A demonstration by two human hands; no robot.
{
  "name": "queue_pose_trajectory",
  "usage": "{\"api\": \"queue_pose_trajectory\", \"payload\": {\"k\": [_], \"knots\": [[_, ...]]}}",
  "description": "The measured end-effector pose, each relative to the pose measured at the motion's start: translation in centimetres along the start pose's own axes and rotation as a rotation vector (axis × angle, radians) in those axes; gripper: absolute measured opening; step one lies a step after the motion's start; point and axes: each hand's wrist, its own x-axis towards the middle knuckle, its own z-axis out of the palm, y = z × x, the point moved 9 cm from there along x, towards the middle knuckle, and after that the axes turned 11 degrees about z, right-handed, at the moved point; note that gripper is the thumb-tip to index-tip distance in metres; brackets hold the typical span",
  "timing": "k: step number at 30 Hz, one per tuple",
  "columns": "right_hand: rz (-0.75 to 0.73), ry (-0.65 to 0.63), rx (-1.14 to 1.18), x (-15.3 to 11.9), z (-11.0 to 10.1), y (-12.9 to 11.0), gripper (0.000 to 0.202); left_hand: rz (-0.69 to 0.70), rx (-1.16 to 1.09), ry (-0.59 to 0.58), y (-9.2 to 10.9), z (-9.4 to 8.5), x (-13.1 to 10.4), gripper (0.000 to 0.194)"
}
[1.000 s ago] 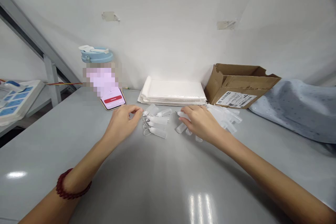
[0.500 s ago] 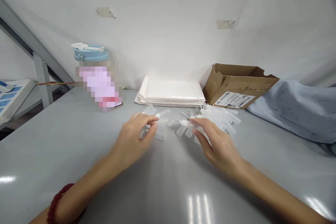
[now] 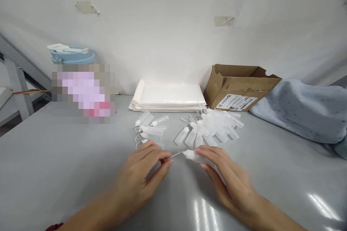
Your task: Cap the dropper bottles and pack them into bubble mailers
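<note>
My right hand (image 3: 230,178) grips a small translucent squeeze bottle (image 3: 192,155) by its body, the white nozzle pointing left. A thin light strand (image 3: 175,155) runs from the nozzle tip to my left hand (image 3: 146,173), whose thumb and fingers pinch its far end. Whether it is a needle or a cap tether I cannot make out. Just beyond my left hand lies a small group of similar bottles (image 3: 152,130), some with curved strands at their tips. A larger heap of such bottles (image 3: 214,124) lies beyond my right hand.
White padded envelopes (image 3: 170,94) are stacked against the wall. Right of them stands an open cardboard box (image 3: 241,86), beside a grey-blue cloth (image 3: 303,112). At the left back is a light-blue lid (image 3: 73,55) above a pixelated area. All rest on a grey table (image 3: 62,151).
Both hands have come nearer to me, away from the bottle piles. The bottle has come along in my right hand, and my left fingers now pinch its strand. The view has turned slightly right.
</note>
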Motion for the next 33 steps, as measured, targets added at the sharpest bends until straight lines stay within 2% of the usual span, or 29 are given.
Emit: {"api": "queue_pose_trajectory", "payload": {"k": [5, 12, 17, 26, 33], "knots": [[0.061, 0.01, 0.023, 0.1, -0.5, 0.7, 0.036, 0.091, 0.085, 0.045, 0.5, -0.9, 0.3, 0.011], [0.154, -0.095, 0.213, 0.4, -0.1, 0.7, 0.034, 0.117, 0.008, 0.02, 0.9, -0.6, 0.5, 0.015], [0.16, -0.117, 0.269, 0.3, -0.1, 0.3, 0.034, 0.102, -0.009, -0.018, 0.9, -0.1, 0.5, 0.017], [0.162, -0.165, 0.259, 0.3, 0.4, 0.3, 0.034, 0.101, -0.032, -0.018, 1.1, -0.1, 0.5, 0.015], [0.127, -0.163, 0.245, 0.1, 0.1, -0.2, 0.037, 0.107, -0.071, -0.007, 1.0, 0.0, 0.1, 0.015]]}}
